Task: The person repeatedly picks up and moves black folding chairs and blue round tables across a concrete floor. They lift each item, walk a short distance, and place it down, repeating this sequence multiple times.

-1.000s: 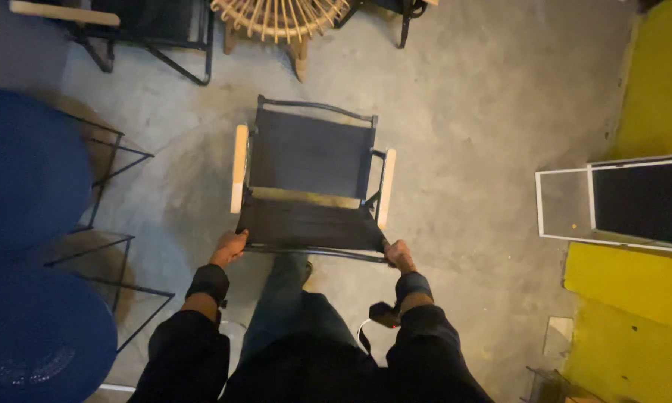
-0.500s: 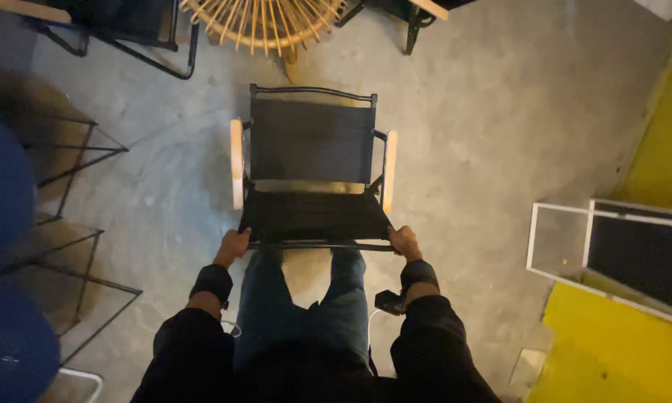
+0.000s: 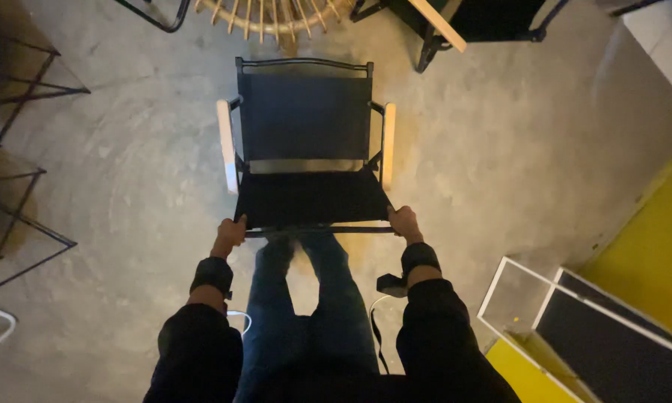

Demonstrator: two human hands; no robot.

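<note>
Head view, looking straight down. Folding chair (image 3: 306,149) with black fabric seat and back, black metal frame and two pale wooden armrests, standing on the grey concrete floor (image 3: 500,149) directly ahead of the person; its back rail lies farthest away, its front seat rail nearest. Left hand (image 3: 230,233) closed around the front rail at the seat's left corner; right hand (image 3: 404,222) closed around the same rail at the right corner; fingers of both curl under the bar and are partly hidden. The rail's long axis runs left to right, crosswise to the arms; both hands sit at like distance, neither clearly nearer. Legs in blue jeans (image 3: 313,298) stand just behind the rail, between the arms. Around: a rattan piece (image 3: 269,15) beyond the chair back; wire frames (image 3: 22,216) at left; a white-framed panel (image 3: 574,321) and a yellow surface (image 3: 649,254) at right.
</note>
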